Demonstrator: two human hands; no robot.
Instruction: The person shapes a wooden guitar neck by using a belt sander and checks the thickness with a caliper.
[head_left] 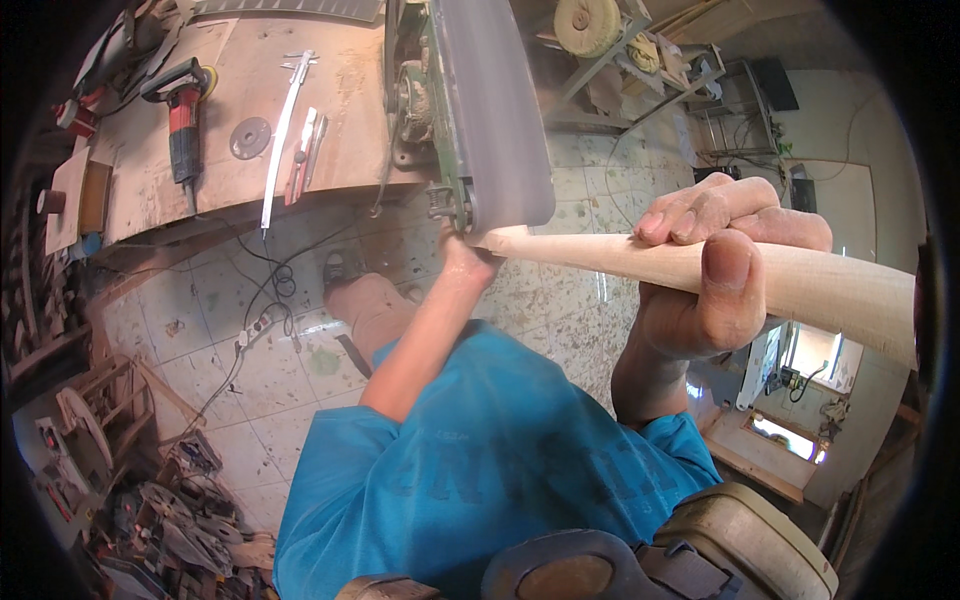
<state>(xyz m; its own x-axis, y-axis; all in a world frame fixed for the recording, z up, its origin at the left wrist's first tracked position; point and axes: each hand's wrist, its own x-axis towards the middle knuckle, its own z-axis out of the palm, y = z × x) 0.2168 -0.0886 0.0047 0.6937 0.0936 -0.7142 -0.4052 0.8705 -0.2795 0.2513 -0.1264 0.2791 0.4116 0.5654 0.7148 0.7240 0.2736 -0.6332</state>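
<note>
Fingers, right hand (728, 285): clamped round a tapered pale wooden piece (590, 252), fingertips over the top, thumb on the near side. Palm's mostly behind the wood.
Fingers, left hand (470, 262): honestly can't tell if they're gripping or loose, they're hidden round the wood's thin tip. Pretty much just the wrist and the base of the hand showing.
Wooden piece: lies crossways, thin end right by the lower end of the belt sander (500, 120). Can't say for sure if they touch. Fat end gets chopped off at the right edge of the view.
Belt sander: top's out of frame.
Workbench (225, 120): red-and-black angle polisher (183, 125), caliper (287, 132) and round grey disc (250, 138) lying on it; far side's cut off.
Bottom edge: olive housing (755, 540) over the blue T-shirt (450, 430), can't make out what it belongs to.
Lower left: dusty clutter heap (185, 525), too murky to sort out.
</note>
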